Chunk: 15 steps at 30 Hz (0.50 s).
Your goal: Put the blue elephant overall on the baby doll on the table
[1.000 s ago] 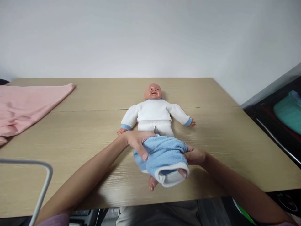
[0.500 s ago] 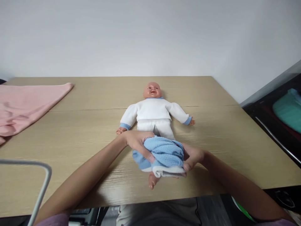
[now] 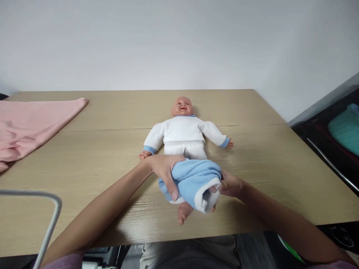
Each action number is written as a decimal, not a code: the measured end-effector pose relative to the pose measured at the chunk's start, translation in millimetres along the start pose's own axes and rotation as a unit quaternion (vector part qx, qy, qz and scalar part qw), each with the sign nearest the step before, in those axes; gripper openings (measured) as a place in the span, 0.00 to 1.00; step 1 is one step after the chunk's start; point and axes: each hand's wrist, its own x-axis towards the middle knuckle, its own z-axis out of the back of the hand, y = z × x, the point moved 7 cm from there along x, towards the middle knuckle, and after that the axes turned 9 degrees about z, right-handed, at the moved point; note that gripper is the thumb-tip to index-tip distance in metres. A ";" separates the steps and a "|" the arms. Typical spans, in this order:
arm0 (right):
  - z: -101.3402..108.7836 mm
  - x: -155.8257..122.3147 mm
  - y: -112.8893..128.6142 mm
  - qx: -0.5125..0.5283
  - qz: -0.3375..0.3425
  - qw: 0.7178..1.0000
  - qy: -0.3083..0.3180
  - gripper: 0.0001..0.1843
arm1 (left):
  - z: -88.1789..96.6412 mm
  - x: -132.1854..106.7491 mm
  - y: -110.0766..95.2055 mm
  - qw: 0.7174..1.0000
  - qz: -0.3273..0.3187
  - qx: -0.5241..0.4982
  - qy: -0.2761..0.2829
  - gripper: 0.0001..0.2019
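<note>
A baby doll (image 3: 183, 129) in a white top with blue cuffs lies on its back on the table, feet toward me. Blue terry doll trousers (image 3: 192, 181) with white cuffs are bunched over its lower legs. My left hand (image 3: 165, 170) grips their left side, thumb lying across the cloth. At the other side my right hand (image 3: 230, 184) is closed on the fabric near a white cuff, with a fingertip showing in the leg opening. One bare doll foot (image 3: 183, 213) sticks out below the cloth; the other is mostly hidden.
A pink cloth (image 3: 33, 127) lies at the table's left. A grey metal bar (image 3: 52, 220) rises at the lower left. To the right, beyond the table edge, is a black object (image 3: 319, 138) with a teal item (image 3: 346, 129). A wall stands behind the wooden table (image 3: 112, 112).
The right-hand leg of the trousers has turned so its white cuff opening faces me. My right fingers have shifted into it, and my left thumb has moved slightly left and down.
</note>
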 end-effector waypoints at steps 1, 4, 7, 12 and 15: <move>-2.0 2.4 2.1 -0.007 0.010 1.000 -0.013 0.27 | -0.6 0.5 1.5 1.000 0.010 0.006 0.006 0.28; -4.8 5.7 5.1 -0.029 0.012 0.999 -0.028 0.26 | 0.2 2.4 8.7 0.999 0.039 0.015 0.012 0.25; 0.7 3.5 5.3 -0.048 -0.010 0.998 -0.039 0.25 | 1.1 3.5 9.6 1.000 0.012 -0.015 0.012 0.24; 1.9 -5.1 0.7 -0.048 -0.113 0.992 0.014 0.32 | 1.5 2.6 9.3 0.996 -0.041 -0.074 0.015 0.37; 3.6 -6.8 2.9 -0.073 -0.119 0.990 0.022 0.36 | 3.9 1.2 12.6 0.997 -0.047 -0.059 0.004 0.45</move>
